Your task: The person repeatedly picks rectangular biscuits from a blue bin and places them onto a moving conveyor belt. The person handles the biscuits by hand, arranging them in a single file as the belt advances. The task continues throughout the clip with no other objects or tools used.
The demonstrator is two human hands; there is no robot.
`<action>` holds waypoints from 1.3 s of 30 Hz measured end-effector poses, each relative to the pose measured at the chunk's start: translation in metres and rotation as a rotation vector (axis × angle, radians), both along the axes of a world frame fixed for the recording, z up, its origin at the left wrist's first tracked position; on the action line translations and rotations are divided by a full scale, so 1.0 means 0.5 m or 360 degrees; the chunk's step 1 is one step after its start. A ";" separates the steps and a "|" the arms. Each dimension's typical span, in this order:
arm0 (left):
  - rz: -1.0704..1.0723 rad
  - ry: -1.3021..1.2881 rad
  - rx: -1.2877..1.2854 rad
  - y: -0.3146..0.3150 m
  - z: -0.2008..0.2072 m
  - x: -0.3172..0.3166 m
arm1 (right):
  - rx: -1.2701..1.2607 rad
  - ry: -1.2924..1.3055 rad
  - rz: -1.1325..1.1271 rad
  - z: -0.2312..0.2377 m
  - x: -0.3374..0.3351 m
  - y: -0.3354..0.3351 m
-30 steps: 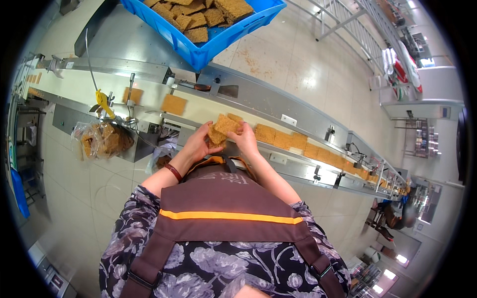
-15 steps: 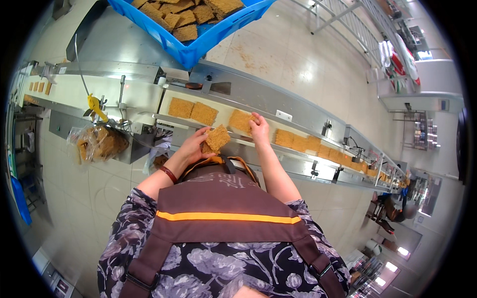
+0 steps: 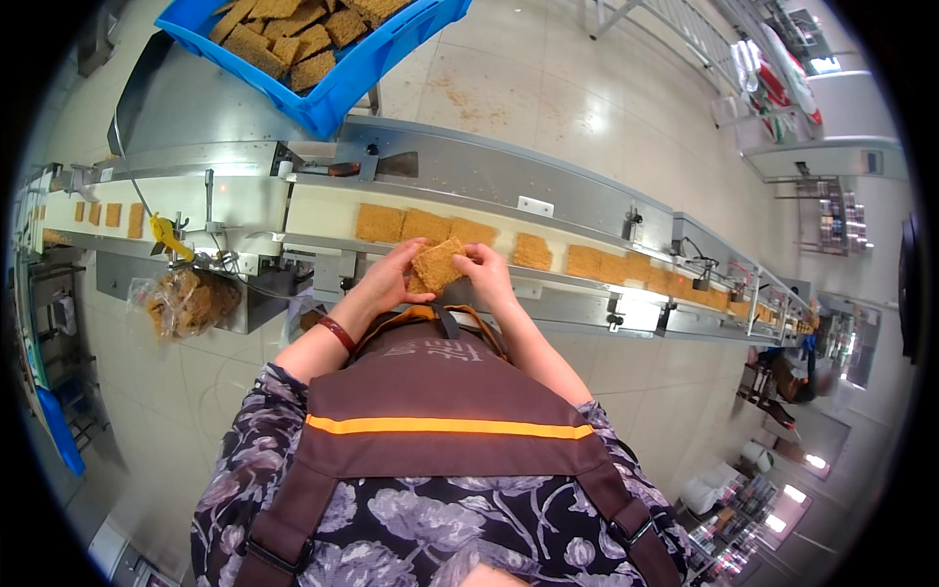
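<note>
Both my hands are over the near edge of the conveyor belt (image 3: 328, 210), close to my apron. My left hand (image 3: 389, 281) grips a square, golden-brown, crumbly-looking slab (image 3: 437, 266) from its left side and below. On the same slab, the fingertips of my right hand (image 3: 486, 276) pinch the right edge. It is tilted and seems to be a stack of more than one piece, though I cannot tell how many. Just beyond, three similar slabs (image 3: 380, 222) lie side by side on the belt. A single slab (image 3: 532, 251) lies apart to their right.
A blue crate (image 3: 337, 98) full of brown slabs stands at the upper left. A scraper (image 3: 398, 164) lies on the metal ledge behind the belt. A clear bag of brown pieces (image 3: 191, 301) hangs at the left below a yellow part (image 3: 168, 237). More slabs (image 3: 611, 266) line the belt rightward.
My right hand has let go of a slab on the belt and come left onto the one in my left hand. Slabs on the belt have shifted right, and the view has turned slightly.
</note>
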State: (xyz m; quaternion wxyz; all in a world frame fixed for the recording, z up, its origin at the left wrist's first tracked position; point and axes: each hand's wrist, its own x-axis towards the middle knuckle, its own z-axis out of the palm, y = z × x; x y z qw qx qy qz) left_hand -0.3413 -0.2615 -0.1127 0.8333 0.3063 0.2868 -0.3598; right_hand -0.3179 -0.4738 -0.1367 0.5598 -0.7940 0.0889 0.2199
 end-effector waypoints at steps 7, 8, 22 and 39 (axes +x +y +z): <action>-0.0037 -0.0301 0.0646 0.070 -0.031 -0.007 | 0.0482 0.0410 -0.0553 0.005 0.020 -0.060; -0.0121 -0.0357 0.0844 0.095 -0.029 0.000 | 0.0512 0.0405 -0.0572 0.000 0.025 -0.056; -0.0364 -0.1081 0.1917 0.201 -0.140 0.118 | -0.0010 0.0121 -0.0284 -0.122 0.070 0.123; -0.0994 -0.1609 0.2026 0.029 -0.033 0.087 | -0.0828 -0.0422 -0.0077 -0.022 -0.006 -0.058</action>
